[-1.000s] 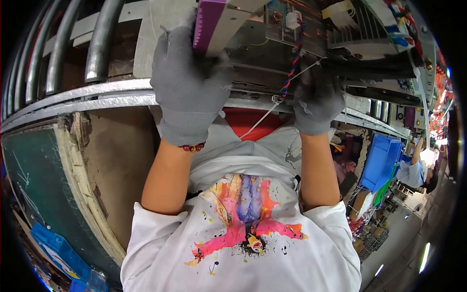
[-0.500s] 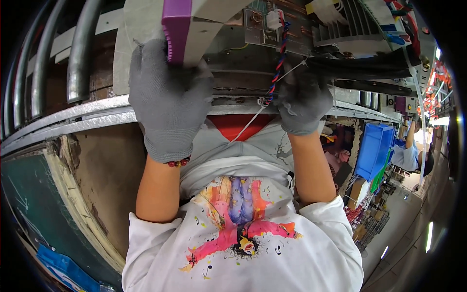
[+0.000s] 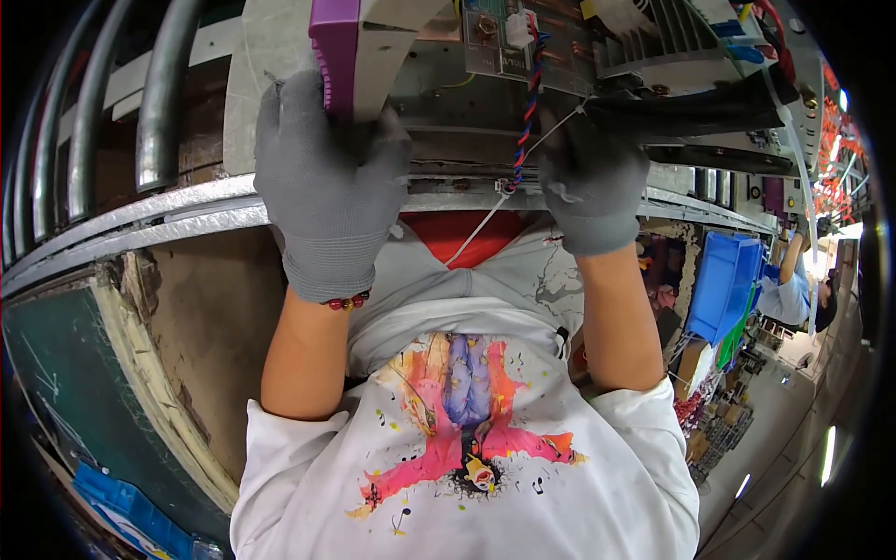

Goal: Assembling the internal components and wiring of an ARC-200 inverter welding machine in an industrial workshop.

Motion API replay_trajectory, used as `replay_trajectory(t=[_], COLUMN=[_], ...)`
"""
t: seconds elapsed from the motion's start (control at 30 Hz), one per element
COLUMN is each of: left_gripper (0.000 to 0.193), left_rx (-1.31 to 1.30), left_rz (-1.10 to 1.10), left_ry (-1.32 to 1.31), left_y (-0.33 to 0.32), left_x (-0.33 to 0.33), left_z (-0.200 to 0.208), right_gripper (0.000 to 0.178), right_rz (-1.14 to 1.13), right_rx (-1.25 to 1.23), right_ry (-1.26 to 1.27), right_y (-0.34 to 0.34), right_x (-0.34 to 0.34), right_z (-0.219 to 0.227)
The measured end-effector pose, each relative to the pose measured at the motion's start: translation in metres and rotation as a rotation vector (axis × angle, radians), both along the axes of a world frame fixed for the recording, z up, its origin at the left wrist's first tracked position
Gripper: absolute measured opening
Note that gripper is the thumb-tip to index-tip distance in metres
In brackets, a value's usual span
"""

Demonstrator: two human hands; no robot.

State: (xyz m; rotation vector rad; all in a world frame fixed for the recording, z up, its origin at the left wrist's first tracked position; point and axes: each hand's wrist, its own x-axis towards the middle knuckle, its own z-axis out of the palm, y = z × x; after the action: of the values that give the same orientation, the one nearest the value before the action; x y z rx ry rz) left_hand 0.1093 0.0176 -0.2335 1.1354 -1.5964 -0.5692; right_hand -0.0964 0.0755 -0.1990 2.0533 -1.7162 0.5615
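My left hand, in a grey knitted glove, grips the near end of a metal housing with a purple edge panel; its thumb is on the right side and its other fingers are partly hidden. My right hand, gloved the same way, reaches under the near end of a black sleeved cable bundle. Its fingertips are lost in shadow, so its hold is unclear. Between the hands hangs a twisted red, blue and black wire with a small connector end. A long white cable tie slants past that end.
A circuit board and a finned grey heat sink sit inside the open chassis. A metal rail crosses in front, with steel rollers at left. Blue bins stand at right, where another person is bent over.
My right hand has shifted slightly right, away from the twisted wire. My left hand keeps its place at the purple panel. The whole view has moved slightly.
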Motion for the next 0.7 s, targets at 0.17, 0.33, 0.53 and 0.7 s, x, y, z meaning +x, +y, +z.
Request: replay_trajectory(t=[0.17,0.33,0.53,0.7], left_gripper=[0.039,0.043,0.045,0.055], left_rx=[0.053,0.051,0.028,0.261], left_rz=[0.005,0.014,0.026,-0.341], left_ry=[0.052,0.004,0.024,0.166], left_y=[-0.001,0.004,0.0,-0.003], left_x=[-0.002,0.002,-0.003,0.052], left_z=[-0.001,0.004,0.005,0.012], right_gripper=[0.01,0.01,0.01,0.025], right_rz=[-0.015,0.094,0.19,-0.044], right_rx=[-0.023,0.204,0.228,0.593], right_ry=[0.11,0.091,-0.017,-0.045], right_y=[-0.008,-0.003,-0.007,0.032], right_x=[-0.003,-0.015,-0.022,-0.011], right_z=[-0.002,0.009,0.017,0.064])
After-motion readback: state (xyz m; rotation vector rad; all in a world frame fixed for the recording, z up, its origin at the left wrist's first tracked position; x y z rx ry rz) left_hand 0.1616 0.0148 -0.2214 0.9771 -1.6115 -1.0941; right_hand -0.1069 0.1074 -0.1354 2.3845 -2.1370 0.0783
